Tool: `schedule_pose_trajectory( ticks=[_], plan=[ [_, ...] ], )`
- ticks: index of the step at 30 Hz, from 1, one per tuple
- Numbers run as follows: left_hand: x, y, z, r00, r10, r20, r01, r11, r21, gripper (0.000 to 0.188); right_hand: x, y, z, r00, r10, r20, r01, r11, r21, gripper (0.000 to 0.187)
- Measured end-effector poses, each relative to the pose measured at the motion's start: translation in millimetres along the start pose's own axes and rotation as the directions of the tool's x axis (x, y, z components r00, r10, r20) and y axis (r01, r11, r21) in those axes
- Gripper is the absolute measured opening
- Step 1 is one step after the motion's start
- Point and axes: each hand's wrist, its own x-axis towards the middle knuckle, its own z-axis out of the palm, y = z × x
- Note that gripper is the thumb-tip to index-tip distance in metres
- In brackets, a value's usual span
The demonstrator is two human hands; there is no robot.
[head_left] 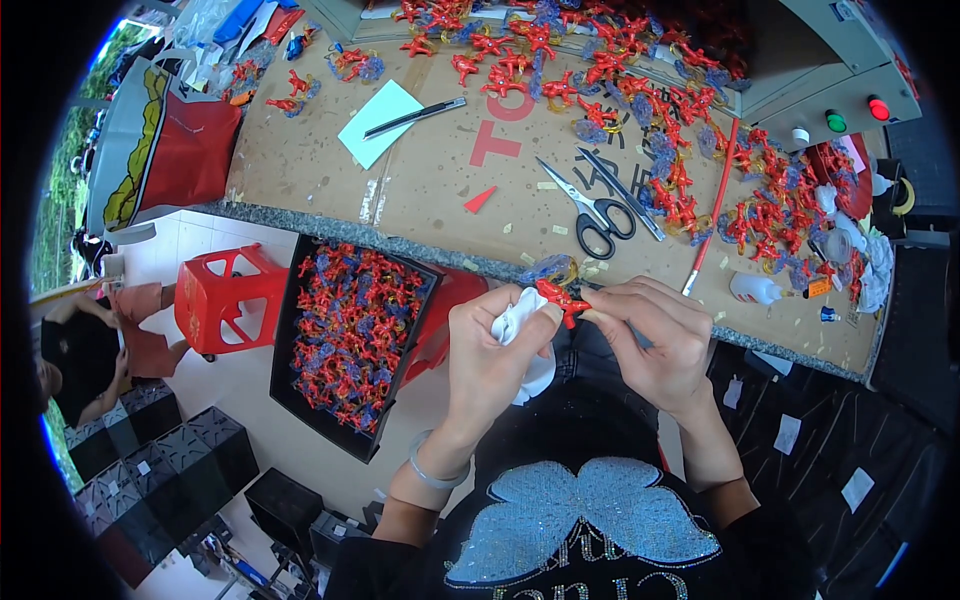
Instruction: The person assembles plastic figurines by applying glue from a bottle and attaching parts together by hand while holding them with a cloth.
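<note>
Just off the near edge of the workbench, both hands hold a small red plastic figurine (560,293) with clear purple and yellow parts. My left hand (482,350) is closed round a white cloth (515,316), with its thumb pressed on the figurine. The fingertips of my right hand (658,335) pinch the figurine's right end, covering whatever detail is there. Beyond the hands, black-handled scissors (600,222) lie partly open on the cardboard bench top (420,200), next to a dark slim blade-like tool (622,195).
Many similar figurines (680,190) cover the bench's back and right. A black bin (350,350) full of them stands at left, near a red stool (232,300). A white bottle (755,289), pale green paper (385,125) and control box (840,100) are around. Another person (85,350) sits far left.
</note>
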Motion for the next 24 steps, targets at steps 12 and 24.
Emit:
schedule_pose_trajectory(
  ticks=[12,24],
  plan=[
    [0.0,-1.2,-0.2,1.0,0.011,0.005,-0.011,1.0,0.003,0.015,-1.2,0.4,0.1,1.0,0.01,0.002,-0.01,1.0,-0.001,0.02],
    [-0.4,1.1,1.2,1.0,-0.001,-0.001,0.001,1.0,0.004,0.015,-1.2,-0.3,-0.7,0.999,0.027,0.017,-0.027,1.0,-0.007,0.021]
  ],
)
